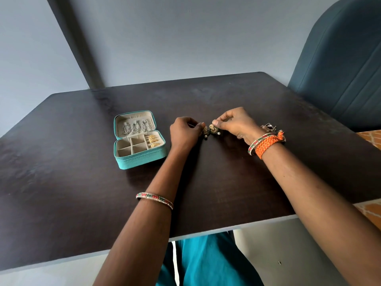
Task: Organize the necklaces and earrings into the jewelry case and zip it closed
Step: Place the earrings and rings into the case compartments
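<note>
Pinching one earring apiece, the hands work just right of the jewelry case (140, 149), the landmark for everything here. The left hand (184, 132) curls its fingers round a gold drop earring (205, 131); the right hand (235, 122) nips its twin (213, 129) between thumb and forefinger. The two pieces hang close together, just above the counter (61, 172), small pearl beads dangling under them.

The case lies open, its lid tipped back on the far side. Silvery necklaces (136, 126) already hang on the lid's hooks, and gold earrings (153, 141) fill the right-hand slots of the tray. The square compartments on the tray's left look unfilled. So the step in hand seems to be the earring sorting, with zipping not yet begun.

The next move likely calls for carrying this pair leftward and lowering it into a free compartment, without snagging the dangling beads on the dividers.

More jewellery (269, 127) sits farther right of the case, partly hidden behind the right wrist. Room is ample between case and hands; the counter's near edge lies well toward the person, its far edge well beyond the lid.
</note>
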### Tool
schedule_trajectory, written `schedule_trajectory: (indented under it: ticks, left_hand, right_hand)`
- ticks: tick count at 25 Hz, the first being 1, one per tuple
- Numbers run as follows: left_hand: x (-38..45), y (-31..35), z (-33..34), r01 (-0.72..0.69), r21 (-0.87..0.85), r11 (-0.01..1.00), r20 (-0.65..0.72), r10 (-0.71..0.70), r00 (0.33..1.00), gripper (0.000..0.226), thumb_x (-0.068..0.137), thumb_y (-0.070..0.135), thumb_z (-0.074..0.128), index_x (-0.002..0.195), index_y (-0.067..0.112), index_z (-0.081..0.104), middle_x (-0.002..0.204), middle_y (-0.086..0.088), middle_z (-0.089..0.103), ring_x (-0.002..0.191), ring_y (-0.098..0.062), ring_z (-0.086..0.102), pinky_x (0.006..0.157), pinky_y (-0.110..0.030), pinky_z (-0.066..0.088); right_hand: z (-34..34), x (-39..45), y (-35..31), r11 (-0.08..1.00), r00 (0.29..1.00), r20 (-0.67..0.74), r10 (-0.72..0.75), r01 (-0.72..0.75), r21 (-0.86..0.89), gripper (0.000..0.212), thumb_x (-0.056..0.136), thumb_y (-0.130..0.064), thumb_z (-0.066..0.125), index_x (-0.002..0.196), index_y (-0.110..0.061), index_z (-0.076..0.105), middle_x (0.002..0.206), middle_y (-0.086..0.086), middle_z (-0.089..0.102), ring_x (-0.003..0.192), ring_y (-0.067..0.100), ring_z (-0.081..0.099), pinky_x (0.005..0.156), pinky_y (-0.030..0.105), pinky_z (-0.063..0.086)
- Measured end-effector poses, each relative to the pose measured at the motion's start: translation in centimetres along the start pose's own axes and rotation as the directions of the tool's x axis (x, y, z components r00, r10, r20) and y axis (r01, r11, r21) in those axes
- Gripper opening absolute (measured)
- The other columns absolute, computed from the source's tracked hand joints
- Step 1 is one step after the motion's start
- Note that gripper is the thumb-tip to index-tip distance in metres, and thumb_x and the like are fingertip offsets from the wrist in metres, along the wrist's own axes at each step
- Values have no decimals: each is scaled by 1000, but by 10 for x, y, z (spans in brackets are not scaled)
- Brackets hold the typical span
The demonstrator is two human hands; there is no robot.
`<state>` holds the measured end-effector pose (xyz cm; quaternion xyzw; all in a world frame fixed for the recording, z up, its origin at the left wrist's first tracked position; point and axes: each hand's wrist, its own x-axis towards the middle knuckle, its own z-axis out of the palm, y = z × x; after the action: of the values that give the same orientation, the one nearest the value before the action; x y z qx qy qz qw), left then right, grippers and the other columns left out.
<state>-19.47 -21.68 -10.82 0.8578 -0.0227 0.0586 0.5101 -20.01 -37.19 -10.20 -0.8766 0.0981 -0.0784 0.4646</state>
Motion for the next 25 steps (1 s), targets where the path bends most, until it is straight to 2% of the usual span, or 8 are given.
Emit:
schedule_trajectory:
  ticks: [2,4,8,10,14,19,22,25]
  left_hand:
    - [0,1,0,22,-38,999,-4,-22,1000,23,89,30,60,92,9,69,85,-5,69,75,-15,63,69,-23,46]
    - [-3,6,-1,-2,-57,998,-33,0,999,24,92,29,55,96,10,68,87,-5,69,68,-12,58,66,-22,41]
    - [-24,27,-5,-117,-212,970,-77,103,992,17,94,19,49,94,14,66,74,0,64,47,0,49,48,-19,38]
    - [-38,38,-1,-145,-274,951,0,151,989,19,93,14,46,90,17,64,71,-1,62,41,-1,47,41,-16,35]
    - [-62,58,22,-198,-266,943,189,252,949,22,93,12,45,85,22,63,69,4,62,48,-9,46,43,-21,34]
    - [-63,64,61,-267,-274,924,257,338,905,17,93,13,48,90,19,64,74,1,62,49,-4,47,46,-20,36]
    - [-61,55,77,-280,-288,916,273,359,892,14,92,16,52,89,19,65,70,5,61,53,-2,50,59,-26,43]
    - [-58,49,79,-286,-279,917,297,366,882,11,92,15,55,90,16,65,68,9,59,52,2,50,56,-21,41]
  right_hand:
    - [-7,-7,-6,999,999,-34,-6,7,49,16,82,-32,72,82,-17,69,69,-9,56,62,6,48,45,19,31]
    - [-19,-15,-12,994,993,-110,-40,50,94,14,83,-29,71,85,-15,70,72,-7,59,61,1,49,45,17,31]
    - [-55,-49,-21,971,967,-216,-132,170,168,8,82,-22,72,75,-19,67,62,-9,56,42,-7,45,40,7,31]
    - [-78,-68,-19,968,956,-253,-147,192,162,6,83,-19,71,78,-18,68,62,-7,56,41,-7,45,40,6,31]
    - [-116,-91,1,978,945,-293,-149,184,98,7,85,-13,68,88,-7,68,63,-2,53,40,-7,44,38,4,29]
    - [-125,-87,47,985,942,-290,-170,150,-90,5,83,-10,69,78,-13,70,64,6,52,56,6,41,53,16,33]
    - [-118,-86,63,965,962,-181,-206,168,-202,13,82,-9,69,88,-20,70,77,2,58,55,0,45,52,9,32]
    - [-111,-85,66,876,951,-110,-288,216,-431,20,82,-19,71,100,-26,71,97,0,53,81,9,47,69,20,34]
